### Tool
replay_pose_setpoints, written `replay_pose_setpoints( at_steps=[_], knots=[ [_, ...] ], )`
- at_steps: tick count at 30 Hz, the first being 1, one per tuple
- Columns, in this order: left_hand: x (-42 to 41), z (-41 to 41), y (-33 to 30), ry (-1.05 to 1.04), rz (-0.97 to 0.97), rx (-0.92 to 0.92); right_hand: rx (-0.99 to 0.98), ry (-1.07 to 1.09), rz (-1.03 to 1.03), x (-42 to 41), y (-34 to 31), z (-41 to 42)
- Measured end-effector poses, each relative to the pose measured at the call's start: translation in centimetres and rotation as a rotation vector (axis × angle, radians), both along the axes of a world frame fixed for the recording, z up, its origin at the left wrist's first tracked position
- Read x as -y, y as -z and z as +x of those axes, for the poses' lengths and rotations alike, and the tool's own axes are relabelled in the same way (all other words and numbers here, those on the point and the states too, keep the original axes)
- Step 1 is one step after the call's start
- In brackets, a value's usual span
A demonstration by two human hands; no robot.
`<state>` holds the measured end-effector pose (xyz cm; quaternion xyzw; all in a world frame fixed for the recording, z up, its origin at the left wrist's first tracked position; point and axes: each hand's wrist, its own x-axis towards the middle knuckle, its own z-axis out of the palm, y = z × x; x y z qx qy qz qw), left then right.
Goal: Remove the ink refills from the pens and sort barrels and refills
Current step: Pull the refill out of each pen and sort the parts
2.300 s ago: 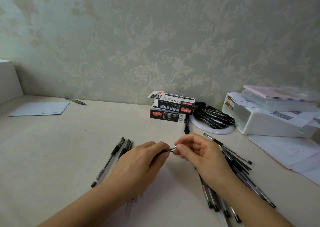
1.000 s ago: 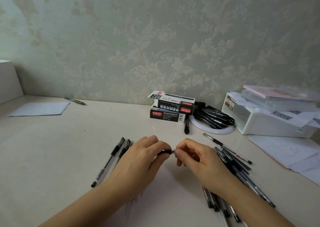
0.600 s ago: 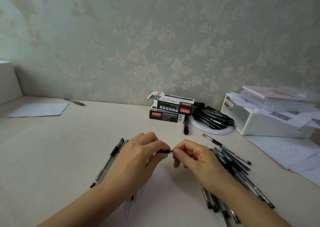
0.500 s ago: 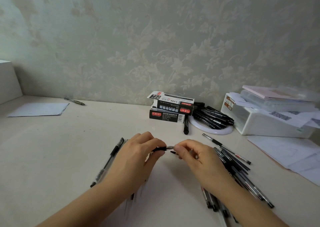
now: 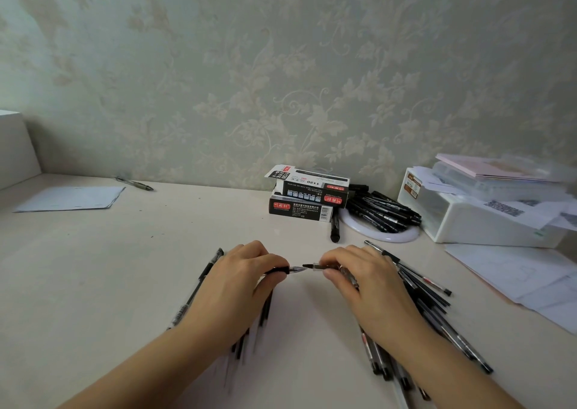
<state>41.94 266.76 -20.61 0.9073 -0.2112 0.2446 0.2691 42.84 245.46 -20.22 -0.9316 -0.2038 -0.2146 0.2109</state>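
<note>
L hand (image 5: 240, 280) pinches the barrel (image 5: 282, 270), R hand (image 5: 362, 276) pinches what looks like the refill (image 5: 313, 266), tips just apart. Done parts under L hand, prob. Pens (image 5: 427, 305) beside R hand and more far behind it: plenty left.

Between the left hand (image 5: 240, 287) and the right hand (image 5: 365, 283) lies a bare strip of counter (image 5: 131, 268), open toward the person. The wide left part of the counter is free up to a sheet of paper (image 5: 71, 198) and a lone pen (image 5: 134, 183) near the wall. A row of pens (image 5: 199, 287) lies under and just left of the left hand. A spread pile of pens (image 5: 427, 302) hems in the right hand's outer side. Straight ahead, stacked pen boxes (image 5: 307, 198), a white ring heaped with dark pens (image 5: 382, 212) and one stray black pen (image 5: 334, 229) block the far edge. To the far right stand a white bin (image 5: 474, 218) and loose papers (image 5: 527, 277).
</note>
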Motion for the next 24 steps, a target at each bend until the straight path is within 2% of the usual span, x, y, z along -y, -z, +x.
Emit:
replay_pose_setpoints(
  at_steps=[10, 24],
  knots=[
    [0.34, -0.18, 0.03, 0.063, -0.001, -0.015, -0.030, -0.169, 0.091, -0.50, 0.37, -0.22],
    [0.58, -0.35, -0.83, 0.111, -0.044, 0.005, -0.096, -0.238, 0.255, -0.21, -0.38, -0.34]
  ],
)
